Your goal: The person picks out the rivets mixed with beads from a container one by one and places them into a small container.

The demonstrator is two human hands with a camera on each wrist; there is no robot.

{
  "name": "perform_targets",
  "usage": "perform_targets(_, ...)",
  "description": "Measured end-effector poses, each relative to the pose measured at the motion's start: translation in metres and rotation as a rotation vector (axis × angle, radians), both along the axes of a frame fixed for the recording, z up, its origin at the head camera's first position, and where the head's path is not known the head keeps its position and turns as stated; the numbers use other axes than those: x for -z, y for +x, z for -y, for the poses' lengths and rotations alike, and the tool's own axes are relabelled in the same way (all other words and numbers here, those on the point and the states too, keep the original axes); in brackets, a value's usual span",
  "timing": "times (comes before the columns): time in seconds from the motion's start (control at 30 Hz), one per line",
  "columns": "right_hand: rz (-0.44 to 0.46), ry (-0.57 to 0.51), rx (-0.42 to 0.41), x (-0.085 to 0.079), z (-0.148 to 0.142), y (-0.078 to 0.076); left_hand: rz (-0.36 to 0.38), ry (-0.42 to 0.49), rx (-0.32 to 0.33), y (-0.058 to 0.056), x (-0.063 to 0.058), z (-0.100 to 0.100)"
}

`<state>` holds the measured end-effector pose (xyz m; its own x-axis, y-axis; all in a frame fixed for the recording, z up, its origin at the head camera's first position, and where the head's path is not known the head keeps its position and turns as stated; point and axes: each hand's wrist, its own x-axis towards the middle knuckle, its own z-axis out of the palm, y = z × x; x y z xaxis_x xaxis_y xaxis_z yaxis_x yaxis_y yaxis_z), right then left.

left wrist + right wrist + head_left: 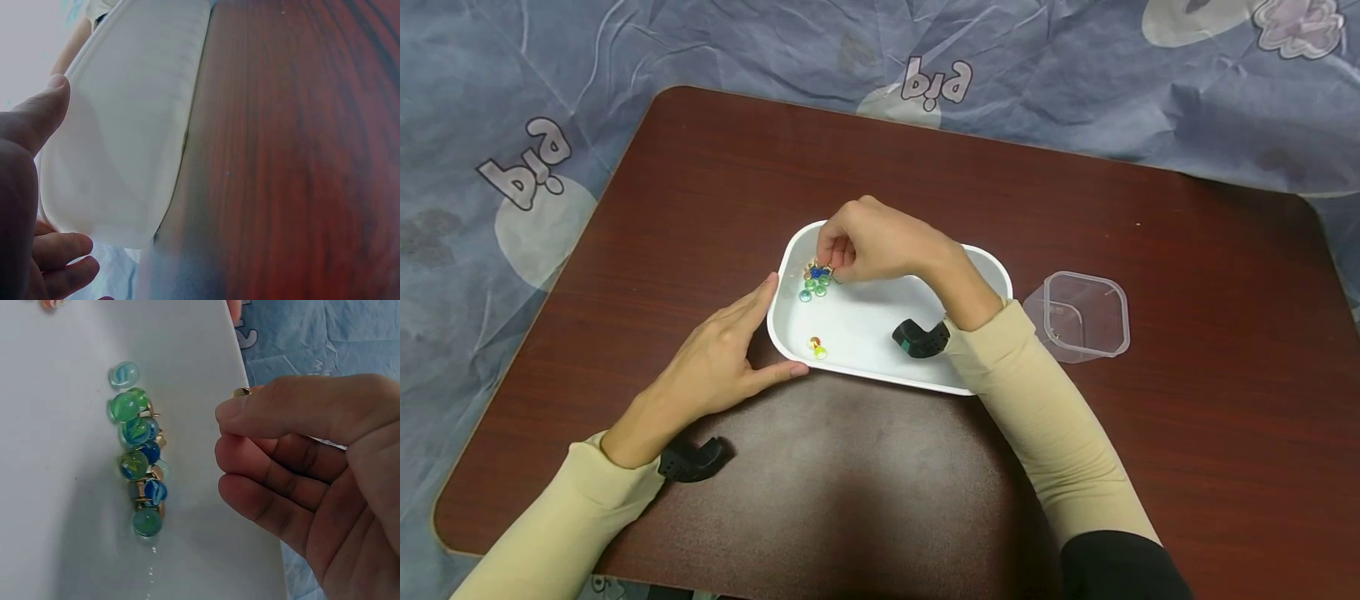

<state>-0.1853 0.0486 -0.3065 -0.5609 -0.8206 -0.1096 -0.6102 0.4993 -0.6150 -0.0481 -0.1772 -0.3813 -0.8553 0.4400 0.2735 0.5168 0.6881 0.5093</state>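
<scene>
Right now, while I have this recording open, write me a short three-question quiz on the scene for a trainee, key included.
1. Multiple choice: in the head view, where is the clear square-mouthed plastic container relative to the white rectangular tray? A) inside it; B) to its right; C) to its left.
2. True or false: all the glass marbles on the tray lie in one cluster.
3. Short answer: in the right wrist view, what colour is the small shiny piece at the thumb tip of the bare right hand?

Key:
1. B.
2. False: an orange-red marble and a yellow marble lie apart, close to the near rim.
3. Gold.
</scene>
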Motion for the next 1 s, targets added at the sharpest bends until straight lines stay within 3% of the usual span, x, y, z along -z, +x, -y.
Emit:
perform_targets(0.37, 0.007, -0.091, 0.035, -0.01, -0.012, -0.002, 0.007, -0.012, 0.002, -0.002, 0.0, -0.002)
perform_targets(0.77, -0.07, -0.123, 0.074, -0.027, -0.018, 0.005, -0.012, -0.018, 0.01, -0.002, -0.001, 0.0)
perform_targets(1.0, -0.128, -0.146, 0.087, -0.041, -0.028, 0.014, 0.016, -0.025, -0.006, -0.001, -0.002, 0.0)
